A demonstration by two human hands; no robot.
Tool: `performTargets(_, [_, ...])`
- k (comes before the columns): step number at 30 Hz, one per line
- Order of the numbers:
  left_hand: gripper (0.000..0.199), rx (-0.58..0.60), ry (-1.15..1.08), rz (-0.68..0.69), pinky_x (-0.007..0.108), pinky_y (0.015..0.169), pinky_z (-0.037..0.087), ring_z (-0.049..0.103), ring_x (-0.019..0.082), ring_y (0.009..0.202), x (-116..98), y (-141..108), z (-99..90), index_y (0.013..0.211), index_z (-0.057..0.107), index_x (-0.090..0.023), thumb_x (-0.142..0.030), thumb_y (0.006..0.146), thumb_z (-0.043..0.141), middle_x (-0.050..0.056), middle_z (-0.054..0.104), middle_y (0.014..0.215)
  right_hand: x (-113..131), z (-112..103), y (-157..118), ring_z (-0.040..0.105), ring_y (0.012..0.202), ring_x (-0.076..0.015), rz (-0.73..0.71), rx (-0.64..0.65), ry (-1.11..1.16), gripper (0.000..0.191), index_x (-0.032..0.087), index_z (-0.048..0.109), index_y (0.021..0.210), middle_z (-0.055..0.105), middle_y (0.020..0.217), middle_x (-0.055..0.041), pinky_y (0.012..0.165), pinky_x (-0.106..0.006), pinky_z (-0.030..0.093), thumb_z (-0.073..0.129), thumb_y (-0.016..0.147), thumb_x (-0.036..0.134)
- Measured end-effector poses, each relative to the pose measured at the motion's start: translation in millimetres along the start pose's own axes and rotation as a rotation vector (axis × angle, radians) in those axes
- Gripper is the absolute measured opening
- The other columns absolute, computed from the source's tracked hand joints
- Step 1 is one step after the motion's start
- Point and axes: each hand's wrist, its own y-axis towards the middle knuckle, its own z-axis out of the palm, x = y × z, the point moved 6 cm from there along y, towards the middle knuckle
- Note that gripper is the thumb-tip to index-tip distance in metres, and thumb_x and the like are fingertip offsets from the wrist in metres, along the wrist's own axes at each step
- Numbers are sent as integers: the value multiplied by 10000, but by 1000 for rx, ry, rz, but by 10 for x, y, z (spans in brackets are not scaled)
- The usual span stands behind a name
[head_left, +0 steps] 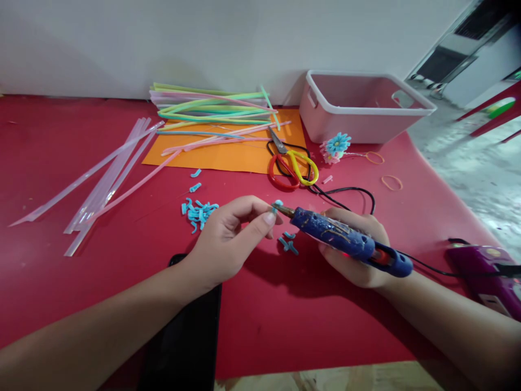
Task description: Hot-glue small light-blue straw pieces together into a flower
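Observation:
My right hand (362,244) is wrapped round a blue hot glue gun (337,231), its metal nozzle pointing left. The nozzle tip meets a small light-blue piece (277,205) that my left hand (240,233) pinches between thumb and forefinger. Whether tip and piece touch, I cannot tell. On the red table left of my left hand lies a pile of short light-blue pipe cleaner pieces (199,213), with two loose ones behind it. Several more blue pieces (288,245) lie below the nozzle.
Scissors (296,169) and coloured pipe cleaners (211,108) lie on orange paper (183,157). Clear glue sticks (109,190) are at the left, a pink bin (350,122) and blue flower (338,143) behind. A black phone (187,342) lies under my left forearm; a purple device (484,271) is right.

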Motion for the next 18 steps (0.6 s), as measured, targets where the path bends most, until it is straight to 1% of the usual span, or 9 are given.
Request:
performTargets(3, [184,12,-7,6,250,654,481,569,121,653,-12,2,10,795,648,-201,-318,937,639,-14,611,681,2,9,-2,434,447,-78,5,15,7,174,232,554,852,576,598,67,417,-217,357,602,761,92])
performTargets(8, [181,27,-25,12,232,667,468,530,98,623,-16,-7,11,798,650,-204,-299,951,634,-34,592,673,6,15,2,447,451,-79,6,40,10,167,236,533,813,580,600,65,417,-219,355,614,759,100])
performTargets(11, [187,23,-13,2,230,648,458,516,97,607,-14,-7,6,790,651,-200,-294,950,629,-33,593,663,-2,16,0,446,445,-80,16,40,0,165,236,530,814,578,599,64,411,-223,350,617,758,108])
performTargets(15, [214,21,9,-4,236,616,454,540,109,613,-19,1,2,772,645,-195,-325,942,638,-18,608,661,-17,33,-17,455,433,-85,21,46,12,144,232,549,833,589,596,56,393,-229,348,619,769,124])
performTargets(18, [213,22,9,-16,238,603,452,557,114,627,-8,5,2,791,658,-199,-343,947,635,-8,630,686,-17,16,-37,471,425,-99,15,5,4,166,243,593,857,602,591,48,393,-240,379,633,757,117])
